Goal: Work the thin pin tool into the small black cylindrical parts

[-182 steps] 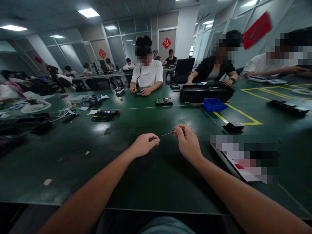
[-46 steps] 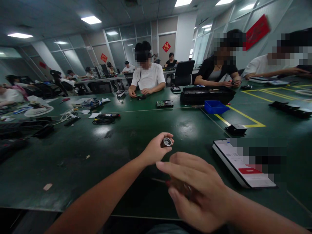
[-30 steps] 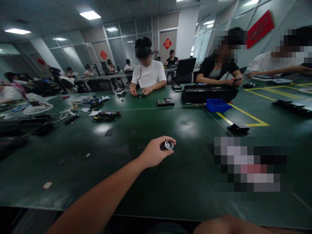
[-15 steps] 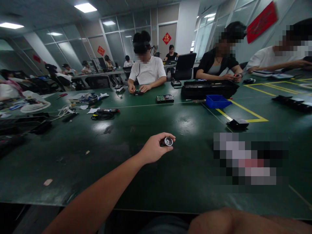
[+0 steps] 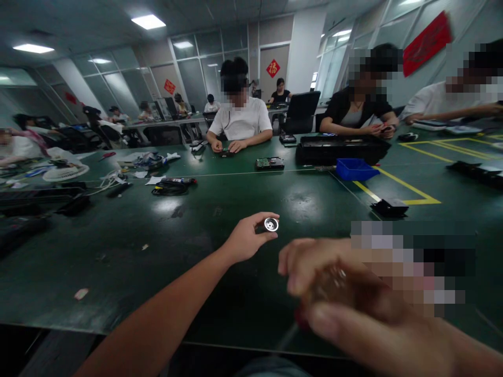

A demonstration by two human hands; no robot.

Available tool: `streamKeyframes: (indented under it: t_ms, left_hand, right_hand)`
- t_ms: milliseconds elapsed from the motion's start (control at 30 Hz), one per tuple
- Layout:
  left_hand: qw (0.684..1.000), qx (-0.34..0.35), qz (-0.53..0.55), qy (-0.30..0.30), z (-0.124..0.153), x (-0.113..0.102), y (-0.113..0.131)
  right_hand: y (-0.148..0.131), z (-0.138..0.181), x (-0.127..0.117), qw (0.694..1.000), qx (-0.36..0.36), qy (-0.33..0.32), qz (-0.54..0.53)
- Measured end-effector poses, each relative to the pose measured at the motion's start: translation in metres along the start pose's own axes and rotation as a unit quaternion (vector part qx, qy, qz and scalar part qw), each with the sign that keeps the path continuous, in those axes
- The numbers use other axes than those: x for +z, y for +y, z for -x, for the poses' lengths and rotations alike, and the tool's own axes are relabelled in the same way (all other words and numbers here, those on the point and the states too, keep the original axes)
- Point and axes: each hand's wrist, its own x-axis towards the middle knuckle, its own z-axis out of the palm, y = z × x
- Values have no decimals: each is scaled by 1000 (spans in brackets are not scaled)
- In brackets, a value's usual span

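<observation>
Above the middle of the green table, my left hand (image 5: 250,235) pinches a small round cylindrical part (image 5: 271,225). The part's open end faces me, with a bright metal rim and small holes or pins inside. Close to the camera on the right, my right hand (image 5: 353,298) is wrapped round a screwdriver (image 5: 332,285), blurred by motion. Its handle is clear amber with red at the front, and a thin faint shaft points down and left. The two hands are apart, and the screwdriver does not touch the round part.
On the green table (image 5: 118,246) lie a black cable bundle (image 5: 173,186), a circuit-board device (image 5: 270,163), a blue bin (image 5: 357,169), a long black case (image 5: 341,150) and a black bracket (image 5: 390,207). A blurred-out item (image 5: 416,262) is at right. Several people sit across the table.
My right hand has come up from the lower right with the screwdriver in it. The left hand still holds the round part, nearly unmoved; the view has shifted slightly.
</observation>
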Motion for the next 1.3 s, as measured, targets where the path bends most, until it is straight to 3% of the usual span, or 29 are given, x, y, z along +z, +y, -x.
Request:
streamKeyframes:
  t_ms: [167,300,467,867,1000,1100,1200,1300]
  left_hand:
    - [992,-4,-108,61,-5,-21,-6]
    - [989,-6,-131,70,-8,-29,-13]
    - [984,1,-163,64,-7,-29,-13]
    - [976,28,-216,27,-5,-25,-11]
    - [976,30,-214,29,-4,-26,-13]
    - [976,36,-215,25,-4,-27,-15]
    - [974,41,-222,25,-4,-28,-16]
    - [972,40,-232,23,-3,-28,-15]
  right_hand:
    - [-50,-34,-17,999,36,34,-9]
    - [-33,-45,-16,995,70,65,-25]
    - [-3,-38,-11,995,96,20,-12]
    - [-7,-37,-9,994,104,13,23]
    - [-11,-35,-11,986,110,6,128]
    - [-13,-34,-12,980,77,0,183]
    - [-14,-33,-13,987,29,-23,156]
    - [-16,-32,-12,988,28,-40,145]
